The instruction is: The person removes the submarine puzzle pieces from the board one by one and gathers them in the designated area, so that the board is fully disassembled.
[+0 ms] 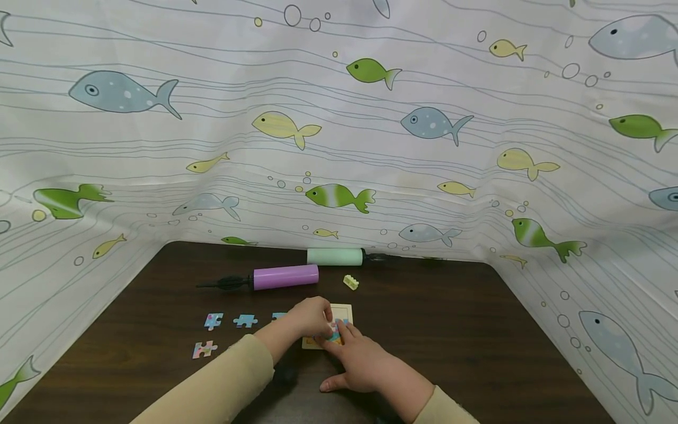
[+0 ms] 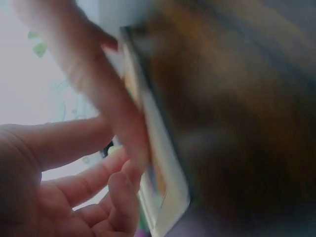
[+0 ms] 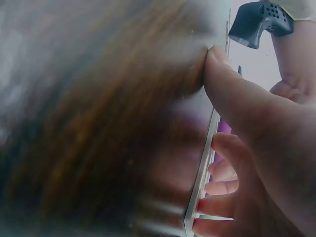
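Both hands crowd the puzzle tray [image 1: 343,309]: left hand [image 1: 309,318] fingers curled pinching a puzzle piece [image 1: 335,335], right hand [image 1: 357,362] fingers flat pressing the tray, so a skewed push could jam the piece or slide the tray.

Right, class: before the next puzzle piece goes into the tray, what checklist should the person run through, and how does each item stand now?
1. Puzzle tray lies flat on the table: ok.
2. Right hand steadies the tray, fingers on its near part: ok.
3. Left hand is over the tray; whether it pinches a piece: cannot tell.
4. Loose pieces within reach: ok; three lie left of the tray, such as the blue piece and the pink piece.
5. Purple pump, green pump and yellow block lie behind the tray, apart from it: ok.
6. Which slots are filled: cannot tell; hands cover them.
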The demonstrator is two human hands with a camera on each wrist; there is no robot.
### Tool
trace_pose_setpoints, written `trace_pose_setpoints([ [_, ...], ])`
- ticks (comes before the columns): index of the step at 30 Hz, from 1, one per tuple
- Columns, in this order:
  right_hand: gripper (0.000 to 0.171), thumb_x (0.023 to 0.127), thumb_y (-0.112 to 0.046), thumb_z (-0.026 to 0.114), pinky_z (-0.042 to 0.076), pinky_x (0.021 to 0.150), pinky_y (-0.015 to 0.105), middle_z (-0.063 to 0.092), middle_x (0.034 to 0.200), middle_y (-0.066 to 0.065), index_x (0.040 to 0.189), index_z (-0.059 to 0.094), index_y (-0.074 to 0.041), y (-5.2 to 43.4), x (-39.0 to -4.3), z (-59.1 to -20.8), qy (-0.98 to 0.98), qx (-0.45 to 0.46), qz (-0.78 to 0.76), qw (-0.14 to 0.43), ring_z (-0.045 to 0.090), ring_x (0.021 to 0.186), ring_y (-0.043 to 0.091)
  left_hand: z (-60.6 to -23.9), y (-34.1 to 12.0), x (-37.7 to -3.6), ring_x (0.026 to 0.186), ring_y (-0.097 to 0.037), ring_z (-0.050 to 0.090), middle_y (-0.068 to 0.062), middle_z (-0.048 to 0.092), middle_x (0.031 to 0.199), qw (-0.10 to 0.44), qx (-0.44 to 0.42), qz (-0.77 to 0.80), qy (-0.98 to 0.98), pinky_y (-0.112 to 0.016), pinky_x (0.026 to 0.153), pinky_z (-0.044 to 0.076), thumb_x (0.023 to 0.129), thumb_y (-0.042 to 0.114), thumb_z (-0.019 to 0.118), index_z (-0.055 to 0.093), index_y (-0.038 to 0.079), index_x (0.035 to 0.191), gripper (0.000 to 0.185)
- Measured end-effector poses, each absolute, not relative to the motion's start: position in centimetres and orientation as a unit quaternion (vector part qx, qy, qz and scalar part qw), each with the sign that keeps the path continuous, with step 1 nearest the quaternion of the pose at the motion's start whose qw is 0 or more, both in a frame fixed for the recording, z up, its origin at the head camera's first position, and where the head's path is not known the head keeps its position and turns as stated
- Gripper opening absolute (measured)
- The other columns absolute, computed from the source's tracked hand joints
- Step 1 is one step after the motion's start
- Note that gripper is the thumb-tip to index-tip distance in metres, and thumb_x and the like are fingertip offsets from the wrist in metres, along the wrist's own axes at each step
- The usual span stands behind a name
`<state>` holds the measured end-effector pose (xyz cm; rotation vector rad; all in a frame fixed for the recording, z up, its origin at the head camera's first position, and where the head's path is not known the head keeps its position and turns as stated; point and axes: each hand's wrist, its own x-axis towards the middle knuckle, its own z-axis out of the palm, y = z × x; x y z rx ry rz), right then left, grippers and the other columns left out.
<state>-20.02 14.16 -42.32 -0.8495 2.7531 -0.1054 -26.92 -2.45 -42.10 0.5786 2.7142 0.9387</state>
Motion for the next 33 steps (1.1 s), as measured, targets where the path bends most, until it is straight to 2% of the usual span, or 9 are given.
trace_pose_setpoints([
  [8,0.082,0.082,-0.07,0.06,0.039,0.101,0.054,0.02,0.159,0.02,0.153,0.035,-0.037,14.1,-19.9,-42.2,0.946,-0.294,-0.047,0.125,0.021,0.145,0.037,-42.7,-1.2,-27.1,0.058,-0.016,0.049,0.001,0.055,0.069,0.078,0.191,0.286,0.936,-0.032,0.052,0.042,0.075,0.011,0.08,0.059,0.011,0.071,0.022],
  [17,0.083,0.081,-0.07,0.061,0.04,0.1,0.054,0.019,0.159,0.02,0.153,0.035,-0.036,14.2,-19.8,-42.1,0.948,-0.285,-0.052,0.129,0.02,0.145,0.037,-42.3,-0.4,-27.0,0.06,-0.018,0.05,0.002,0.055,0.07,0.061,0.186,0.238,0.951,-0.037,0.055,0.045,0.076,0.011,0.08,0.059,0.012,0.072,0.021],
  [22,0.083,0.084,-0.068,0.059,0.041,0.099,0.054,0.02,0.159,0.02,0.154,0.031,-0.035,14.3,-19.2,-42.3,0.948,-0.283,-0.061,0.129,0.021,0.145,0.038,-42.1,-0.3,-26.9,0.059,-0.017,0.05,0.002,0.055,0.069,0.065,0.182,0.242,0.951,-0.035,0.054,0.044,0.075,0.012,0.081,0.059,0.012,0.072,0.023],
  [28,0.088,0.085,-0.069,0.057,0.043,0.098,0.052,0.021,0.159,0.019,0.157,0.026,-0.028,14.3,-18.0,-42.1,0.949,-0.286,-0.038,0.128,0.025,0.143,0.037,-42.1,-0.4,-27.0,0.059,-0.016,0.051,0.001,0.054,0.069,0.073,0.182,0.249,0.948,-0.034,0.053,0.043,0.074,0.018,0.086,0.058,0.012,0.071,0.028],
  [33,0.089,0.085,-0.07,0.055,0.044,0.098,0.049,0.023,0.158,0.02,0.156,0.029,-0.023,14.2,-17.7,-42.0,0.948,-0.289,-0.019,0.134,0.026,0.143,0.036,-42.5,-0.6,-27.4,0.061,-0.017,0.05,0.001,0.054,0.071,0.08,0.182,0.245,0.949,-0.034,0.055,0.043,0.075,0.021,0.086,0.059,0.013,0.073,0.029],
])
